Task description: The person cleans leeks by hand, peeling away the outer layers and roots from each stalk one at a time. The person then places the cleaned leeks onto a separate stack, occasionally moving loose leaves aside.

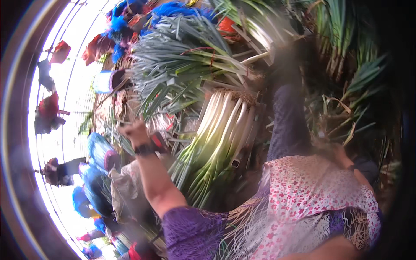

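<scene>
Nearest to you, low in the view, is a person in a purple sleeve [190, 234] and a pink floral apron [312, 199], bent over the produce and filling most of the lower right. That person's arm rises from the purple sleeve to a raised fist [135, 131] with a dark wristband [145, 149] just below it — this fist is not one of yours. A second hand of the same person seems to sit at the right, near the apron's upper edge, but it is too blurred to read.

Your own hands cannot be picked out with any certainty. No forearm clearly enters from the lower edge, so you cannot tell whether your left or right hand is spread wide, narrowed, or holding something.

Just beyond the raised arm lies a bundle of leeks [221, 134], white stalks uppermost and green leaves fanning down toward the apron — it rests on a slatted frame [255, 130] whose bars show beside the stalks. Above it is a second bundle [186, 56], its grey-green leaves spreading left and its root ends pointing right. More leaves [346, 78] crowd the far right.

Furthest off, at the left rim, a bright translucent roof [73, 95] curves away, with blue bags [97, 151] and red ones [60, 51] scattered along it.
</scene>
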Tool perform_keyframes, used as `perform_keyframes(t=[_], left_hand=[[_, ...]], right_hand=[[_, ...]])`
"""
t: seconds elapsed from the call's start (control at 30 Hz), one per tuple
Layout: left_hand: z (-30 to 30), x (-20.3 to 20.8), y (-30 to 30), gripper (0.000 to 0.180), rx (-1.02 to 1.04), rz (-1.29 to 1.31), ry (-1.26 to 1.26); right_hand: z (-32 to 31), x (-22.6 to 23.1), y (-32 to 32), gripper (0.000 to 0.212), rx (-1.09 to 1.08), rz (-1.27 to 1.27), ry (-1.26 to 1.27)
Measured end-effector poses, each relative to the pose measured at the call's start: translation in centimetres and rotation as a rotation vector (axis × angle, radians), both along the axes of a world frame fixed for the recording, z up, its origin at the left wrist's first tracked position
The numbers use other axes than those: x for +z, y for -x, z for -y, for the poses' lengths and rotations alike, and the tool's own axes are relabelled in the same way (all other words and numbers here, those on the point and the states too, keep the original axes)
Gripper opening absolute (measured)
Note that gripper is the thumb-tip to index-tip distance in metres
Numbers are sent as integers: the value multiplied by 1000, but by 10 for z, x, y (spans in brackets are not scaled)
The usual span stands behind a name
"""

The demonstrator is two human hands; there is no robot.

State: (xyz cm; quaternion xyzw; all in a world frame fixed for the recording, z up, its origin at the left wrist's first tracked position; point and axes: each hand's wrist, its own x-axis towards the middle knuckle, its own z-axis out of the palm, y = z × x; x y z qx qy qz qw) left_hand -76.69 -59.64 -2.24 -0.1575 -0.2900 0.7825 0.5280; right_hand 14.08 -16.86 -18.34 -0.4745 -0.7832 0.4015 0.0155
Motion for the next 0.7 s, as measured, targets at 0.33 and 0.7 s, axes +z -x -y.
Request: perform_keyframes(t=[0.33, 0.7], left_hand=[[-306, 194, -296, 55, -104, -863, 438], [-500, 325, -539, 30, -423, -986, 247]], right_hand=[[-10, 49, -34, 26, -483, 246, -149], [-28, 14, -91, 43, -1089, -190, -137]])
